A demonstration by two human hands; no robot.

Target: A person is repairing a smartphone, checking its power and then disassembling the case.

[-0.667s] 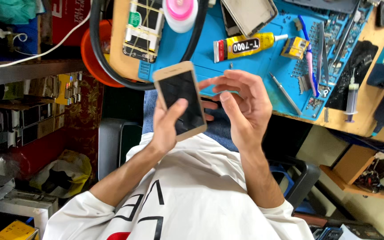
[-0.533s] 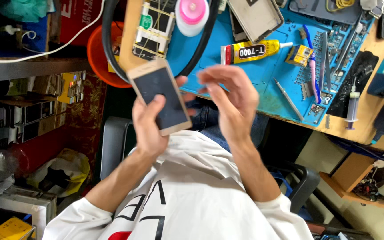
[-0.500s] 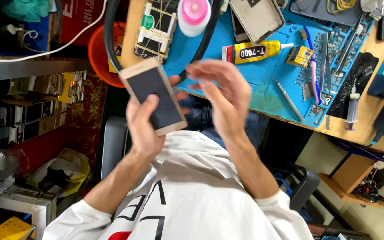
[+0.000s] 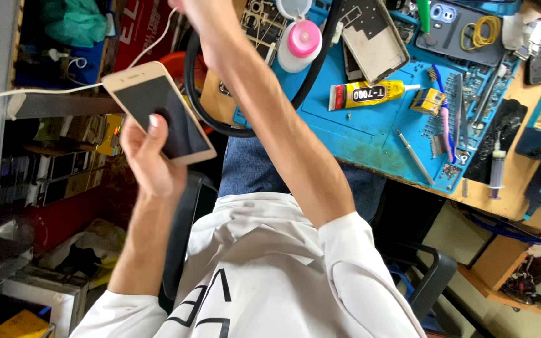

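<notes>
The left hand (image 4: 148,159) holds a gold smartphone (image 4: 158,112) with a dark screen, thumb across the glass. The right arm (image 4: 270,119) stretches over the worktop (image 4: 521,181), its hand out of view past the blue mat (image 4: 370,134) and the yellow glue tube (image 4: 367,94).

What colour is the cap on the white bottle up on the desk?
Pink. The cap sits on the white bottle beside the blue mat, seen in the head view.

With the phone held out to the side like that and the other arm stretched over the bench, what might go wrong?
The gold phone sits in the left hand alone, off the bench edge with only a thumb across its screen; a loose grip could drop it to the floor. The right arm reaches over the pink-capped bottle and could knock it over. The right hand is out of view, so its contact cannot be judged.
</notes>
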